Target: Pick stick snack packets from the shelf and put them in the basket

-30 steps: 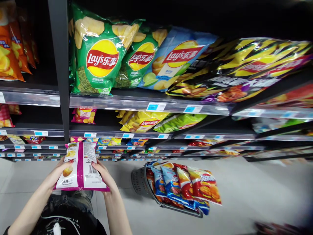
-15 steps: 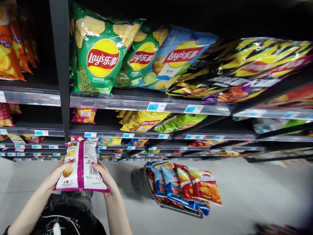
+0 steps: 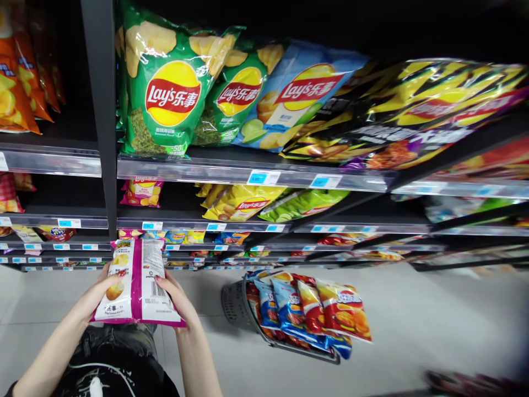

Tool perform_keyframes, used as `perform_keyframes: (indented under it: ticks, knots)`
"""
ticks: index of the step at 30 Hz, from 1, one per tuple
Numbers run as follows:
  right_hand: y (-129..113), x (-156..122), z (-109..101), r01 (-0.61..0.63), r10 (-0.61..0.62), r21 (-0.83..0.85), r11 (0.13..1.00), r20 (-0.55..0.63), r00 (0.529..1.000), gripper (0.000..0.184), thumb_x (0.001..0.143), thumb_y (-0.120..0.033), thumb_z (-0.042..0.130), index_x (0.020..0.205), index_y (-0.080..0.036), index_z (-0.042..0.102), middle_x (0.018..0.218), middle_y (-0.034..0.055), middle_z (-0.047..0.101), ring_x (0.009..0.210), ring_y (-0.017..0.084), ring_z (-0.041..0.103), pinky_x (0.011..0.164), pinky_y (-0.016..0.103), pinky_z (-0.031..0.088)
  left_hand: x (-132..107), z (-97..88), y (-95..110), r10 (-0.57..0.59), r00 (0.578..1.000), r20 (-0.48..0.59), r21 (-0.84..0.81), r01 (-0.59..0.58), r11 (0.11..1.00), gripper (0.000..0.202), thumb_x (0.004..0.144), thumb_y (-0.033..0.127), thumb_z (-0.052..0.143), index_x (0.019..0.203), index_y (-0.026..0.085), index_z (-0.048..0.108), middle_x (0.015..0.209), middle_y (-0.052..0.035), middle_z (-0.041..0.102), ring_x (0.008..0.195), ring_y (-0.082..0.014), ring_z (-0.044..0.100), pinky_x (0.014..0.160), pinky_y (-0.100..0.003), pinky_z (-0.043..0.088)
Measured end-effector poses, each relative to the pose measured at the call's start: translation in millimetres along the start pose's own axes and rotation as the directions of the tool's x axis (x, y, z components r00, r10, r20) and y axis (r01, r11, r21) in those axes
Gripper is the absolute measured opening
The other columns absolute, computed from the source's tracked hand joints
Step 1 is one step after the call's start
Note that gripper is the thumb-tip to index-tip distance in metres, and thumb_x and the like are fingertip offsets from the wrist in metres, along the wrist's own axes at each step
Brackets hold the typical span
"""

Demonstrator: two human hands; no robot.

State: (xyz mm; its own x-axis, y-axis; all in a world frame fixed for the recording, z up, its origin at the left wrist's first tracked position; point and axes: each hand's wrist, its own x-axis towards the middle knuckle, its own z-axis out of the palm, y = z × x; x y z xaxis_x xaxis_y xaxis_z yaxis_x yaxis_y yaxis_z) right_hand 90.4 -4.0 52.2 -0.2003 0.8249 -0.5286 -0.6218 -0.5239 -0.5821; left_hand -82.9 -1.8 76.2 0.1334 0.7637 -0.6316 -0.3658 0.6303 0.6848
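Both hands hold one bag of chips (image 3: 136, 281) in front of my body, its white back panel with a barcode and a purple centre strip facing up. My left hand (image 3: 101, 289) is closed on the left edge, thumb on top near the printed chips. On the right edge, my right hand (image 3: 176, 295) grips it the same way, thumb beside the barcode. The other fingers of each hand are mostly hidden under the bag. Beyond the bag, a small pink chip bag (image 3: 142, 192) stands on a lower shelf.
A grey shopping basket (image 3: 237, 303) on the floor to the right is heaped with blue and red snack bags (image 3: 345, 311). Ahead, a black shelf rack (image 3: 101, 110) carries green chip bags (image 3: 173, 105), a blue one (image 3: 300, 94) and black-yellow ones (image 3: 413, 110). Pale floor (image 3: 413, 325) runs below.
Almost nothing differs. The view has shifted very slightly, so the shelves and basket sit a little higher and further left. Both hands keep the chip bag in the same place.
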Motion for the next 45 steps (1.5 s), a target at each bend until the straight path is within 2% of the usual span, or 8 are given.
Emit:
perform_keyframes:
  ticks: [4, 16, 21, 25, 29, 33, 38, 45]
  knots:
    - [1.0, -1.1, -1.5, 0.003, -0.003, 0.001, 1.000, -0.014, 1.000, 0.056, 0.052, -0.024, 0.076, 0.104, -0.015, 0.058, 0.092, 0.0070, 0.071, 0.084, 0.027, 0.067, 0.074, 0.033, 0.052, 2.7, -0.7, -1.0, -0.060, 0.998, -0.030, 0.035, 0.061, 0.998, 0.073, 0.071, 0.025, 0.063, 0.134, 0.030, 0.028, 0.096, -0.0014, 0.072, 0.069, -0.0227, 0.069, 0.067, -0.034, 0.054]
    - [6.4, 1.0, -3.8, 0.016, -0.016, -0.004, 1.000, -0.021, 1.000, 0.070, 0.054, -0.022, 0.074, 0.120, -0.016, 0.050, 0.096, 0.0074, 0.070, 0.086, 0.027, 0.066, 0.075, 0.035, 0.051, 2.1, -1.0, -2.0, -0.031, 0.999, 0.017, 0.004, 0.031, 1.000, 0.083, 0.072, 0.025, 0.063, 0.139, 0.032, 0.015, 0.110, -0.0046, 0.067, 0.087, -0.0258, 0.067, 0.069, -0.035, 0.053]
    - [12.8, -5.1, -2.4, 0.179, -0.183, 0.065, 0.982, 0.061, 0.981, 0.091, 0.047, -0.023, 0.080, 0.129, -0.026, 0.040, 0.121, 0.0061, 0.058, 0.109, 0.029, 0.055, 0.091, 0.039, 0.045, 4.2, -9.3, -6.6, 0.156, 0.985, 0.074, -0.038, -0.153, 0.987, 0.096, 0.057, 0.017, 0.073, 0.138, 0.031, 0.024, 0.124, -0.0069, 0.058, 0.106, -0.0303, 0.058, 0.080, -0.034, 0.051]
    - [20.7, -7.4, -9.2, 0.308, -0.304, -0.006, 0.951, 0.148, 0.941, 0.100, 0.044, -0.043, 0.083, 0.132, -0.024, 0.037, 0.134, 0.0095, 0.046, 0.122, 0.031, 0.042, 0.099, 0.039, 0.038, 2.6, -14.9, -9.7, 0.224, 0.968, 0.115, -0.056, -0.219, 0.974, 0.103, 0.052, 0.015, 0.076, 0.139, 0.025, 0.023, 0.125, -0.0097, 0.057, 0.113, -0.0322, 0.052, 0.090, -0.038, 0.047]
    - [20.6, -4.2, -18.5, 0.421, -0.374, -0.158, 0.893, 0.261, 0.890, 0.106, 0.047, -0.057, 0.078, 0.135, -0.022, 0.031, 0.138, 0.0112, 0.038, 0.127, 0.030, 0.035, 0.103, 0.039, 0.032, 1.1, -16.0, -12.3, 0.290, 0.944, 0.158, -0.057, -0.284, 0.957, 0.104, 0.051, 0.017, 0.078, 0.139, 0.022, 0.022, 0.125, -0.0129, 0.056, 0.111, -0.0339, 0.053, 0.088, -0.039, 0.047]
    - [15.0, -2.1, -22.0, 0.454, -0.355, -0.282, 0.845, 0.338, 0.871, 0.099, 0.052, -0.055, 0.076, 0.134, -0.022, 0.031, 0.133, 0.0119, 0.044, 0.121, 0.030, 0.042, 0.100, 0.039, 0.035, 1.5, -13.8, -13.8, 0.337, 0.920, 0.202, -0.014, -0.341, 0.940, 0.101, 0.053, 0.017, 0.078, 0.139, 0.022, 0.024, 0.123, -0.0120, 0.057, 0.107, -0.0322, 0.055, 0.086, -0.036, 0.048]
    - [17.7, 2.0, -26.7, 0.456, -0.352, -0.331, 0.826, 0.330, 0.876, 0.084, 0.060, -0.048, 0.074, 0.129, -0.022, 0.034, 0.127, 0.0118, 0.050, 0.115, 0.029, 0.049, 0.095, 0.039, 0.042, 2.4, -15.1, -14.6, 0.341, 0.912, 0.227, 0.008, -0.352, 0.936, 0.096, 0.055, 0.017, 0.077, 0.137, 0.022, 0.028, 0.124, -0.0122, 0.056, 0.106, -0.0317, 0.056, 0.085, -0.037, 0.048]
    - [21.0, 11.8, -22.1, 0.321, -0.293, -0.381, 0.867, 0.132, 0.947, 0.072, 0.063, -0.042, 0.073, 0.123, -0.020, 0.040, 0.121, 0.0127, 0.057, 0.107, 0.030, 0.056, 0.089, 0.042, 0.046, 4.7, -11.0, -10.6, 0.294, 0.951, 0.101, 0.029, -0.298, 0.954, 0.090, 0.056, 0.018, 0.074, 0.134, 0.016, 0.032, 0.128, -0.0137, 0.054, 0.115, -0.0329, 0.049, 0.092, -0.037, 0.043]
